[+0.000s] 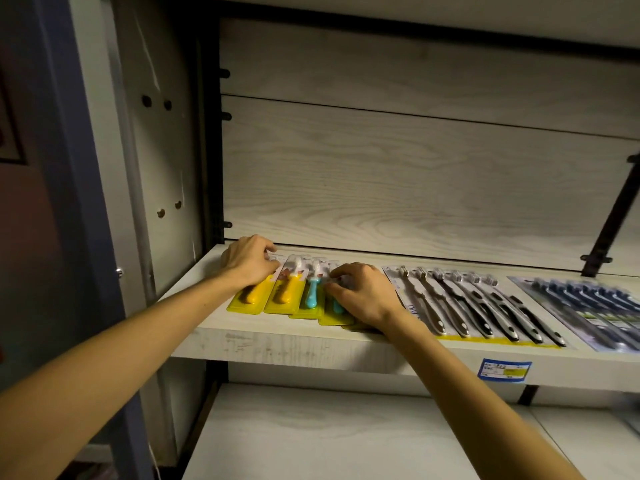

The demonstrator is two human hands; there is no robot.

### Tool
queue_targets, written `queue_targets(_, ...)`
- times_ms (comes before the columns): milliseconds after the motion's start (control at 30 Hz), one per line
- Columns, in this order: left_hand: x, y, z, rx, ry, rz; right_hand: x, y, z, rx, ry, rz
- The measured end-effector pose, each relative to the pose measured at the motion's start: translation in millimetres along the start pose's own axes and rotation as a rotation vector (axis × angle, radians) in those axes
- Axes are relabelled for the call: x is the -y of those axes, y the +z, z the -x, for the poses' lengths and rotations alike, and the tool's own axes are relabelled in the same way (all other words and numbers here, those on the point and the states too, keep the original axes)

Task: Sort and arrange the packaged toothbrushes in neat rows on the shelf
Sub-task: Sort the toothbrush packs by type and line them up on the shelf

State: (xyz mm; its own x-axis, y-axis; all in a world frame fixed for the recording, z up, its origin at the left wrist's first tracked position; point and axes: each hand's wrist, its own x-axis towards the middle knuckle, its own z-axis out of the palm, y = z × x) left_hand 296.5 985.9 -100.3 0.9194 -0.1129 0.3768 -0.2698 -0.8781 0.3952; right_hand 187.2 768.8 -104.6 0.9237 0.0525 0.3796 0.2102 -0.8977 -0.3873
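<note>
Several small yellow-carded toothbrush packs [287,294] lie side by side at the left end of the pale wooden shelf [277,344]; two hold yellow-handled brushes, the others teal ones [311,292]. My left hand [247,259] rests on the leftmost pack, fingers curled over its top end. My right hand [363,292] lies on the rightmost pack of that group, fingertips pinching at its left edge. It hides most of that pack.
To the right lie a wide pack of grey-and-black toothbrushes [474,303] and a dark blue pack [588,306]. A blue price label [504,370] sticks to the shelf front. A lower shelf [329,438] sits below, the cabinet side wall [162,168] at left.
</note>
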Motion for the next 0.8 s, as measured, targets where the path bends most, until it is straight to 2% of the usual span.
queue_targets(200, -3.8, -1.6, -4.5, -0.059, -0.046, 0.172, -2.2, 1.3, -2.4, -0.009, 0.004, 0.002)
queue_targets(433, -17.0, 6.4, 0.6, -0.075, 0.079, -0.060, -2.4, 0.5, -1.0, -0.024, 0.006, -0.019)
queue_targets(533, -13.8, 3.0, 2.0, -0.053, 0.110, -0.107, -1.6, -0.2, 0.0, -0.022, 0.005, -0.027)
queue_targets(633, -14.4, 2.6, 5.8, -0.039, 0.072, -0.048, -0.4, -0.8, 1.2, -0.009, 0.002, -0.027)
queue_targets(800, -16.3, -16.7, 18.1, 0.115, 0.155, -0.094, 1.3, -2.6, 3.4, 0.010, -0.003, -0.052)
